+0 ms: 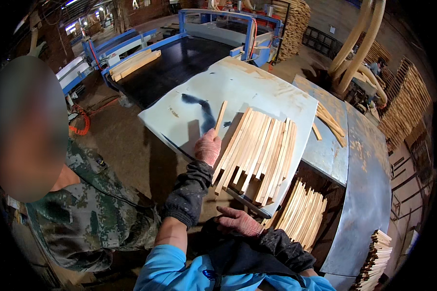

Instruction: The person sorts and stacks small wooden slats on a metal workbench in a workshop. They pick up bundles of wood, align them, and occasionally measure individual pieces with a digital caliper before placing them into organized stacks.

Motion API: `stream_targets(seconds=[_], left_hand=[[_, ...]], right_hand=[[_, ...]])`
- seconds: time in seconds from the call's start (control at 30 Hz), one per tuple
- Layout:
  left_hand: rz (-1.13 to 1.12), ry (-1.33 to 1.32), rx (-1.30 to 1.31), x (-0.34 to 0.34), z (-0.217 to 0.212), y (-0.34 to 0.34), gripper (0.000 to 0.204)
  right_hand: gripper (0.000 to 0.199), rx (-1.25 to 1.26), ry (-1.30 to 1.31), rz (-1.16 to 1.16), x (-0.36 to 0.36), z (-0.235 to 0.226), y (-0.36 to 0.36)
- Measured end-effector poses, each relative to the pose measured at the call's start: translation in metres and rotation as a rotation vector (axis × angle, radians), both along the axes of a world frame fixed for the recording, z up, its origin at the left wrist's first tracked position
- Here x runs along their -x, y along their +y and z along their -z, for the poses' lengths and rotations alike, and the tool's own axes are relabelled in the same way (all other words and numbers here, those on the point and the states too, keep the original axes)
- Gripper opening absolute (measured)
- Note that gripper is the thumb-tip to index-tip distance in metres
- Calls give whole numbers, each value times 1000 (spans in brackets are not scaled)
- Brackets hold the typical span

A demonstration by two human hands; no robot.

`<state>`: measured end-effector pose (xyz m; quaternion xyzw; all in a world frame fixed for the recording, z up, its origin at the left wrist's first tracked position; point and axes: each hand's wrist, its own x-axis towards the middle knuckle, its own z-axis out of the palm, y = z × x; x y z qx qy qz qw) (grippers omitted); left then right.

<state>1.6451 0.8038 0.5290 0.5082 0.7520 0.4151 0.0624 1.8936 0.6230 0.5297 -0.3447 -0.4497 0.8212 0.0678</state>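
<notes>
My left hand (208, 147), in a pinkish work glove, is closed around the lower end of a wooden strip (221, 116), which points up and away over the pale tabletop (179, 121). Just right of it lies a stack of wooden strips (260, 145), side by side with uneven near ends, some jutting past the table's front edge. My right hand (239, 221), gloved too, hovers before that edge close to my body. Its fingers reach leftward, partly apart, and nothing shows in them.
A person in a camouflage jacket (92, 208) stands close on my left. Beyond the table, a black conveyor bed (179, 63) runs from a blue-framed machine, with boards (135, 65) on it. More strips (303, 213) sit low at right, near a metal-topped table (364, 179).
</notes>
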Motion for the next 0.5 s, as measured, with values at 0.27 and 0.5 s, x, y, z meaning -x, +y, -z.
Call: stream_targets(seconds=[0.27,0.5], left_hand=[[3,1,75,0,-5,6,28],[50,-138,33,7,6,13,29]], right_hand=[[74,-62,24,2,-3,8,-2],[75,-137,56,17,1,21,-1]])
